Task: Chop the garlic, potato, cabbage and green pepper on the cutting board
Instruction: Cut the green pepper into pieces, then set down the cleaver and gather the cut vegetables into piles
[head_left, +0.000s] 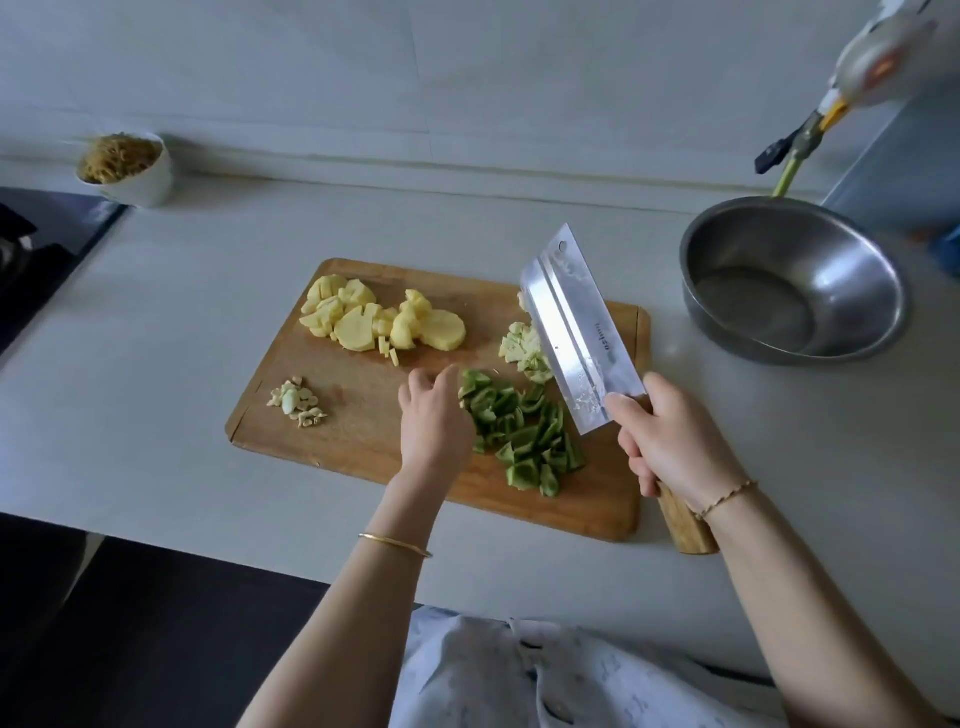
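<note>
A wooden cutting board (358, 415) lies on the pale counter. Cut potato pieces (382, 319) are heaped at its far left, chopped garlic (297, 401) sits near its left edge, and pale cabbage bits (524, 345) lie at the far right, partly behind the blade. Green pepper pieces (524, 434) spread across the near right part. My left hand (434, 423) rests beside the pepper's left edge with relaxed fingers, holding nothing. My right hand (670, 439) grips the wooden handle of a cleaver (569, 325), whose broad blade is raised and tilted over the cabbage and pepper.
A steel bowl (795, 280) stands right of the board. A white cup of noodle-like strands (127, 169) sits at the back left by the wall. A dark stove edge (47, 244) is at far left. A tap with a hose (810, 135) hangs at the upper right.
</note>
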